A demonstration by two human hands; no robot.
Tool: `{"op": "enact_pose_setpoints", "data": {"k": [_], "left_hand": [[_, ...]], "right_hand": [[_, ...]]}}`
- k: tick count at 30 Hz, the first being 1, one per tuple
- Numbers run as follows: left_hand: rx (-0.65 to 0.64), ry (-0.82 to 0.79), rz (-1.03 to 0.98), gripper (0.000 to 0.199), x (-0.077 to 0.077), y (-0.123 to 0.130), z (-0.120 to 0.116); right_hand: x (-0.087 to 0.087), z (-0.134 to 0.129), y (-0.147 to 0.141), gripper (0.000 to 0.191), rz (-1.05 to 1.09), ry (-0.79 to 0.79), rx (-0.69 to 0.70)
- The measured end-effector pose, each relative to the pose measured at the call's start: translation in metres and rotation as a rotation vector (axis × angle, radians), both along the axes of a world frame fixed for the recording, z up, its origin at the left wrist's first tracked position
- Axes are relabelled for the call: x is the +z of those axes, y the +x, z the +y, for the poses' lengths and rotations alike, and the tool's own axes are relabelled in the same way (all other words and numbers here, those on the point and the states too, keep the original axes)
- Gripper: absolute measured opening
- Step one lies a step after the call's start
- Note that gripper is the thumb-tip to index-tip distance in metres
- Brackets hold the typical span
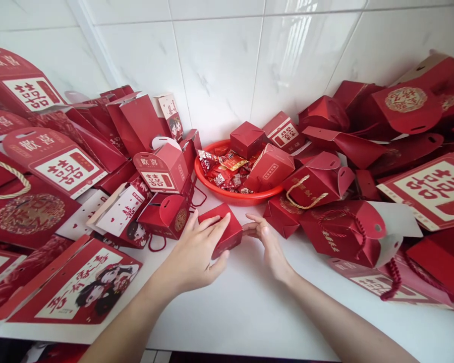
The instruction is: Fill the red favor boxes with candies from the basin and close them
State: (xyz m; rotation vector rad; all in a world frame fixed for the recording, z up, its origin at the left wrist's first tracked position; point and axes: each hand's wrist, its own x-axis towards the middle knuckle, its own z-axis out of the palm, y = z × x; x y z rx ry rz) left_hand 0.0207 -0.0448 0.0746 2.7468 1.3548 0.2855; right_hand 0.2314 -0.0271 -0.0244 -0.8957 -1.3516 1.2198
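Note:
A small red gift box (227, 233) sits on the white table in front of me. My left hand (199, 247) grips it, fingers laid across the top and thumb along the near side. To its right is my right hand (267, 242), fingers stretched out and apart, with the fingertips at or very near the box's right side; whether they touch I cannot tell. Just behind stands a red plastic basin (242, 199) of wrapped candies (227, 171). Two more red boxes, an upright closed one (246, 139) and a tilted one (271, 169), rest in the basin.
Crowded on the left are red gift bags (134, 121), small handled boxes (162, 169) and a large bag with a cartoon couple (75, 287). More red boxes and bags (340, 229) are heaped on the right. A white tiled wall (219, 65) closes off the back of the table (245, 312).

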Motion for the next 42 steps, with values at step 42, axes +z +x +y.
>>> {"op": "enact_pose_setpoints", "data": {"k": [42], "left_hand": [[0.611, 0.562, -0.244, 0.034, 0.023, -0.077, 0.044]], "right_hand": [[0.019, -0.006, 0.015, 0.037, -0.696, 0.522, 0.234]]}}
